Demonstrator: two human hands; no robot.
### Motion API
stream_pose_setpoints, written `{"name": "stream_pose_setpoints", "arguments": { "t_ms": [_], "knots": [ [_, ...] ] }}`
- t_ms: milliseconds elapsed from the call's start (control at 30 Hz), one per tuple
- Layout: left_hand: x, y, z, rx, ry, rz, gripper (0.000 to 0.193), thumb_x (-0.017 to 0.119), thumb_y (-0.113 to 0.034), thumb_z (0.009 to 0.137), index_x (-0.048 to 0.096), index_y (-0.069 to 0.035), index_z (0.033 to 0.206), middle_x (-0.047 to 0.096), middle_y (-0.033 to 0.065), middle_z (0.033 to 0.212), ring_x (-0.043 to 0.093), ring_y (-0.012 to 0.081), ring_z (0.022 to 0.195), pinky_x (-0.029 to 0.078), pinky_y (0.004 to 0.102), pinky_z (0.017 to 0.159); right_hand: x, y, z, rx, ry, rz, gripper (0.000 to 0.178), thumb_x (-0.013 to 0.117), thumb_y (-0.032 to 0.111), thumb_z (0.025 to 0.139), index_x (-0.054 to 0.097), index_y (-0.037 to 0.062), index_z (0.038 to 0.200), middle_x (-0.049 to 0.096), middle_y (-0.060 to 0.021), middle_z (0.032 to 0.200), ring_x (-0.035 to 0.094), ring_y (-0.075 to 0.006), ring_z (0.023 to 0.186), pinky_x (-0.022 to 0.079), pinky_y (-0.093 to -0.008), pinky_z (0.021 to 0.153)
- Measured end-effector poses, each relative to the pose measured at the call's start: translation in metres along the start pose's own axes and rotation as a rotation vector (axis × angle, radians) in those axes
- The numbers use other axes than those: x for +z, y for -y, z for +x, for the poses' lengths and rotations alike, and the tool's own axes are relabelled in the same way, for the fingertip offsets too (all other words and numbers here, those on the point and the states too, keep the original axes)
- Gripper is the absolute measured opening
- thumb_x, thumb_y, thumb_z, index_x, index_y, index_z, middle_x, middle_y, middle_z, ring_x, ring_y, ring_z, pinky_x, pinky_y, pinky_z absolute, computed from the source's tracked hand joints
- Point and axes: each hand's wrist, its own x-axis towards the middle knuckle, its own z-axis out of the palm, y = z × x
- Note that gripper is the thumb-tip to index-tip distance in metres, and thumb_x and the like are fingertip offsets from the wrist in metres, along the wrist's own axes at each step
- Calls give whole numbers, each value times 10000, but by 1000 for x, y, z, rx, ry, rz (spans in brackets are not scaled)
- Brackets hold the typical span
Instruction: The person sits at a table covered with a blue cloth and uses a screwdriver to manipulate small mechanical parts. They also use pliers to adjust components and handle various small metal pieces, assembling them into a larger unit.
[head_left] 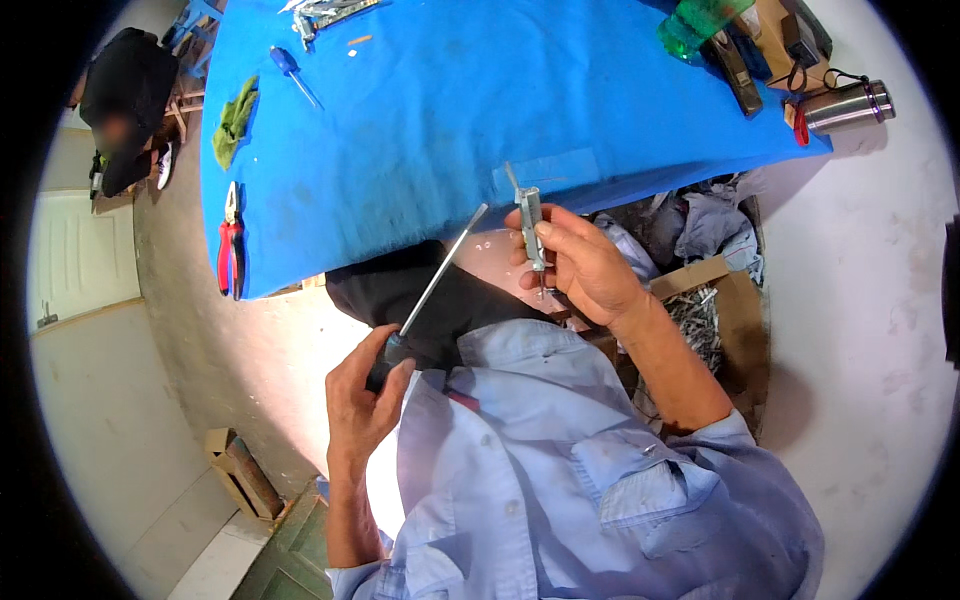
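My left hand is closed around the dark handle of a screwdriver. The long steel shaft of this screwdriver slants up and to the right, its tip short of my other hand. Between the thumb and fingers of my right hand, I grip a narrow grey metal lock-like part, held upright. A thin piece sticks out of its top and a thin rod out of its bottom. The screwdriver tip and the metal part are apart. Both hands are above my lap, close to the near edge of the blue-covered table.
Red-handled pliers, a green cloth and a blue-handled screwdriver lie at the table's left. Metal parts sit at the back. A steel flask lies at right. Below stands a cardboard box. Another person is far left.
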Motion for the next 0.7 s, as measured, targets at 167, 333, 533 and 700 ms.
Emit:
{"name": "stream_pose_setpoints", "arguments": {
  "t_ms": [167,333,533,700],
  "knots": [
    [11,-6,-11,-7,-17,-76,349,741,-106,947,689,31,1263,675,23,852,594,88,729,481,244,643,-3,-11,-8,-166,-84,-59,367,611,219,1082,607,27,1395,688,-65,1184,651,-142,1063,529,-318,928],
    [17,-7,-27,-69,-53,-139,359,757,-84,903,703,13,1244,691,77,849,630,135,730,512,281,677,2,-13,-10,-245,-209,-98,319,648,120,1056,602,39,1361,683,-89,1243,650,-154,1096,540,-350,947],
    [26,-3,-43,-104,-94,-190,365,772,-76,888,709,6,1238,712,103,852,666,149,746,532,284,701,13,-26,-5,-325,-207,60,249,648,4,1010,599,33,1252,683,-94,1194,665,-184,1066,570,-372,887],
    [32,4,-53,-126,-100,-242,402,777,-120,904,699,25,1271,705,42,924,618,116,812,513,263,739,25,-30,2,-330,-224,172,290,677,-3,974,579,33,1245,687,-120,1156,693,-208,999,588,-367,854]
  ]
}}
